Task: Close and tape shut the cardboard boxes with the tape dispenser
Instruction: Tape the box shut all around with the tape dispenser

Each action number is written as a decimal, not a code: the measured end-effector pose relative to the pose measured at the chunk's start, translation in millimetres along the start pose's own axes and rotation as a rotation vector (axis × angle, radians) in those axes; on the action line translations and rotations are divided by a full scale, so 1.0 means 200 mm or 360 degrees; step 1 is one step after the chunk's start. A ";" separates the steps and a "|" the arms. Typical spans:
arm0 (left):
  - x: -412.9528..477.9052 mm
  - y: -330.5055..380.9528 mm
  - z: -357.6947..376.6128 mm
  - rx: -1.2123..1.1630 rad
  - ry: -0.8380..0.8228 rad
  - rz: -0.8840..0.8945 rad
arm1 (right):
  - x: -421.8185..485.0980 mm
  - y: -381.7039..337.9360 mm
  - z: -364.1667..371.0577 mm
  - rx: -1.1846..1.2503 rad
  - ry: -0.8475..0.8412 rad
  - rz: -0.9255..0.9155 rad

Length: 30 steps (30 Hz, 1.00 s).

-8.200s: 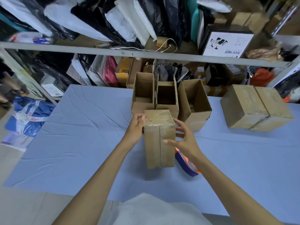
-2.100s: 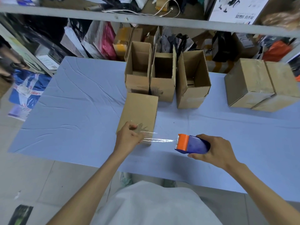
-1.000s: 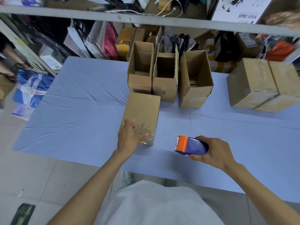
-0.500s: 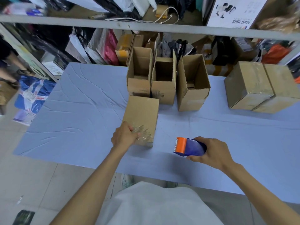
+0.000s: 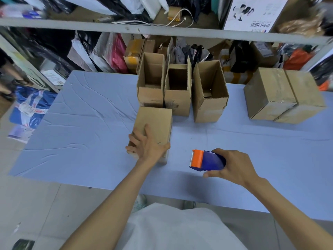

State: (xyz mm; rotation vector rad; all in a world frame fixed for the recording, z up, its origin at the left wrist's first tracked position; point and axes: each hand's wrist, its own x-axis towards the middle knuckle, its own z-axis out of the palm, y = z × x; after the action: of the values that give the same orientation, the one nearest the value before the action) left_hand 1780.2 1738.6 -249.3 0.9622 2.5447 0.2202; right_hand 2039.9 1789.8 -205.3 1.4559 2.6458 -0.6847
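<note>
Just beside box (image 5: 156, 121), dispenser (image 5: 207, 160), near table (image 5: 81, 141) edge

Matt cardboard boxes (image 5: 177, 87) — glossy plastic tape dispenser (image 5: 207, 160), creased tablecloth (image 5: 90, 123).

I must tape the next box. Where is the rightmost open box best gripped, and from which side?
Probably its right wall, from above, fingers inside: the rightmost open box stands upright with its top open, and the middle box crowds its left side.
</note>
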 end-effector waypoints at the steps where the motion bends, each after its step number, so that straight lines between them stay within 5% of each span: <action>1: 0.01 -0.01 -0.02 -0.0098 0.0007 -0.0007 | -0.01 -0.01 -0.02 0.0005 0.0041 -0.0016; 11: 0.06 -0.19 -0.10 -0.1286 -0.0420 0.0125 | 0.04 -0.16 -0.09 -0.0113 0.0167 -0.0201; 20: 0.13 -0.37 -0.12 -0.1411 -0.0715 0.0272 | 0.15 -0.31 -0.01 -0.0221 -0.0015 -0.0281; 30: 0.13 -0.39 -0.19 -0.1384 -0.0602 0.0467 | 0.21 -0.39 -0.12 -0.0411 -0.0010 -0.0399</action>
State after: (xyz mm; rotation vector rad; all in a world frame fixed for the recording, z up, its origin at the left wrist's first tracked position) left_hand 1699.5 1696.5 -245.4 0.8811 1.6695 1.0163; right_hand 1957.5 1796.4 -166.9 1.0681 2.8110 -0.3394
